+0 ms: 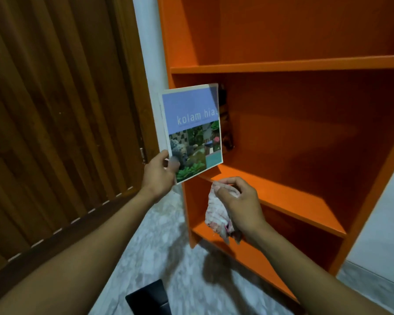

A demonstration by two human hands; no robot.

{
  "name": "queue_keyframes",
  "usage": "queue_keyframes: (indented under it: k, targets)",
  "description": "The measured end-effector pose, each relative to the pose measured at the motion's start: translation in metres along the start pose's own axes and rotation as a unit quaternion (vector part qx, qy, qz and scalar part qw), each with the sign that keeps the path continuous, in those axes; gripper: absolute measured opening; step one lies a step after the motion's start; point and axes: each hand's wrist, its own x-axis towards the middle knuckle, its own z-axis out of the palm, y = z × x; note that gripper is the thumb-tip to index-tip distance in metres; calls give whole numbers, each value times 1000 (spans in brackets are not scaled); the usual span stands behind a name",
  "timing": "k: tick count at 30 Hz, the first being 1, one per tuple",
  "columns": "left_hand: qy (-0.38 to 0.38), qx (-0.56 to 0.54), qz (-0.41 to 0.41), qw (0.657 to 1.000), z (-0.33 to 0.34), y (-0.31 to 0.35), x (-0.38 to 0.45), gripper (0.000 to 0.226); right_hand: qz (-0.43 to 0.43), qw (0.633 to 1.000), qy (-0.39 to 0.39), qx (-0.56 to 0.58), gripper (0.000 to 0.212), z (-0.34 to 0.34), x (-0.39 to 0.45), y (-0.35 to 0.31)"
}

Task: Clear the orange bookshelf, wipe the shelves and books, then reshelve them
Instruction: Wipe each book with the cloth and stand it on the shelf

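We have one head-worn wide-angle view only, so no overlap to report; it looks forward and steeply down, tilted, from close in front of the orange bookshelf [289, 64]. Both forearms run in from the bottom edge, with the left hand [158, 175] and right hand [239, 201] near mid-frame, the wooden door [55, 121] filling the left and the floor [168, 258] below.

The left hand [160, 171] grips a book [191, 130] by its lower corner, upright before the orange bookshelf [282, 64]. Just right of the book, the right hand [239, 201] holds a bunched cloth [216, 214] at the bookshelf's middle shelf edge.
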Motion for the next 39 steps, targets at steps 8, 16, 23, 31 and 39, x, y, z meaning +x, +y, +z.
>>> queue_keyframes:
  k: [8,16,23,31,39]
  targets:
    - [25,33,-6,999,90,6,59,8,-15,1000,14,-11,3,-6,11,30]
    - [43,52,-47,997,146,-16,100,10,-12,998,48,-25,10,-26,30,50]
    - [101,69,-63,990,169,-39,117,12,-2,998,55,-19,10,-25,36,56]
    - [152,58,-116,980,168,-39,122,31,9,1000,23,-11,8,-25,32,57]
    - [63,139,-38,988,125,-31,85,15,24,1000,-9,-6,9,-19,20,54]
